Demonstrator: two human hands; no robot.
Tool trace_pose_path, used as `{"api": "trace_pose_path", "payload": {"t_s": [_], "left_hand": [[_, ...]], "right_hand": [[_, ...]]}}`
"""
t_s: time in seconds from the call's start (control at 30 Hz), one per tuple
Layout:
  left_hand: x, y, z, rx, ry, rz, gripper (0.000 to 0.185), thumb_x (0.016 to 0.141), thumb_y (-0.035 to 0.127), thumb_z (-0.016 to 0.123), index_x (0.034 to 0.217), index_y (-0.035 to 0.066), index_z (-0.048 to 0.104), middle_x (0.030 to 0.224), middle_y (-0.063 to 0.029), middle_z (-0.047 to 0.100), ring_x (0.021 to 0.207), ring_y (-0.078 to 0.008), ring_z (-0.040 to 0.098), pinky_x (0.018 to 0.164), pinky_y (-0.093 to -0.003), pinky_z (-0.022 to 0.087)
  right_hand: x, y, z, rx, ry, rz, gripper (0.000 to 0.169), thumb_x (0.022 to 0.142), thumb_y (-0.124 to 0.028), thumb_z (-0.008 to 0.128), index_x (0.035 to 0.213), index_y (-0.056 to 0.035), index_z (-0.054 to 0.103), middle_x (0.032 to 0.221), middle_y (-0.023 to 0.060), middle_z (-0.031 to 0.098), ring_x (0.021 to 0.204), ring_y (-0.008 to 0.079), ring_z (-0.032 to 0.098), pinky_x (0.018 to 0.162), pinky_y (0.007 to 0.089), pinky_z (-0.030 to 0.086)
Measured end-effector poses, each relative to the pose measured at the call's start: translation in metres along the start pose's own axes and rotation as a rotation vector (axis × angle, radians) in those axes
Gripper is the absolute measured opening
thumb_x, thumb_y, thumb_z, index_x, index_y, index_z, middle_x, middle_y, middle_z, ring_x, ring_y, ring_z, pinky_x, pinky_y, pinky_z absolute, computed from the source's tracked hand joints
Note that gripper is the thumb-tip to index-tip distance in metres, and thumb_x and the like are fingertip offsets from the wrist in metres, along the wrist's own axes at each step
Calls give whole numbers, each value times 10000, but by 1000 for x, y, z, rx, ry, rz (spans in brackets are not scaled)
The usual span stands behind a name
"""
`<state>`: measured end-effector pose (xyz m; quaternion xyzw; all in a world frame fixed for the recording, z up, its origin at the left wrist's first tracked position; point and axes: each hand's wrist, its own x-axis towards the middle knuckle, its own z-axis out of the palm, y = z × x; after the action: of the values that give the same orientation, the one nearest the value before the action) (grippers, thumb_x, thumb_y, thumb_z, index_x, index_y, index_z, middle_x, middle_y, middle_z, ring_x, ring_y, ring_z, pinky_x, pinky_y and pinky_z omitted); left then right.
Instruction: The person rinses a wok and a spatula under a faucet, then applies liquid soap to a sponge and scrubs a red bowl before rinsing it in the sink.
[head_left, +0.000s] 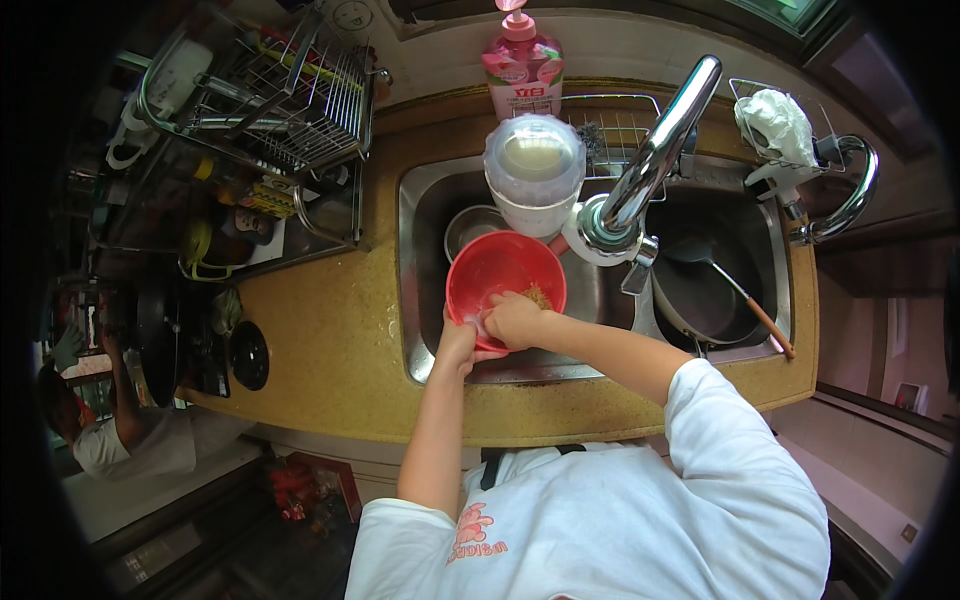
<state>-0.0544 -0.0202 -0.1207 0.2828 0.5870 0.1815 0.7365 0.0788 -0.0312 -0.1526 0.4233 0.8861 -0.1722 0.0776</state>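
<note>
Over the left basin of a double stainless steel sink, my left hand grips the near rim of a red plastic bowl. My right hand reaches inside the bowl, its fingers bent against the inner wall. A tan scrubber lies beside those fingers, partly hidden by the hand; whether they grip it I cannot tell. Some white suds show by my fingers. Behind the red bowl stands a white container with a translucent lid, and a metal bowl sits in the basin under it.
A chrome faucet rises right of the container. The right basin holds a wok with a wood-handled spatula. A pink soap bottle stands at the back, a wire dish rack at the left. Another person is at far left.
</note>
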Motion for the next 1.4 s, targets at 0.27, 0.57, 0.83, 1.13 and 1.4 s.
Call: {"api": "trace_pose_path", "payload": {"t_s": [0.27,0.57,0.83,1.13,1.4], "left_hand": [[-10,1,2,59,-52,-45,695,726,-105,232,1338,203,117,1311,-184,325,1016,-388,540,607,-479,573],[-3,-1,3,28,58,61,652,773,-70,236,1342,219,100,1268,-195,374,949,-367,579,586,-457,577],[-13,-2,14,43,61,68,548,819,-52,273,1305,173,160,1286,-198,357,995,-367,559,643,-481,568],[-5,3,9,4,27,89,628,811,-50,257,1351,221,83,1291,-190,346,988,-369,559,606,-458,576],[-17,6,15,-18,27,79,589,776,-76,280,1315,145,193,1240,-190,418,1005,-358,555,680,-478,563]], "right_hand": [[20,32,-18,-123,478,-174,136,660,-217,537,599,-144,635,825,-41,584,925,184,465,787,307,371],[-4,11,-16,77,-199,155,164,731,-166,532,816,-146,672,928,32,629,905,244,573,724,363,433],[16,24,-8,-74,466,75,150,721,-190,534,711,-127,670,928,13,575,955,211,467,784,354,364],[2,10,-21,4,-127,103,204,728,-210,548,891,-140,649,990,32,610,985,226,516,752,350,405],[18,32,-19,-130,371,244,151,743,-183,525,727,-138,668,969,3,557,937,214,460,770,349,363]]}}
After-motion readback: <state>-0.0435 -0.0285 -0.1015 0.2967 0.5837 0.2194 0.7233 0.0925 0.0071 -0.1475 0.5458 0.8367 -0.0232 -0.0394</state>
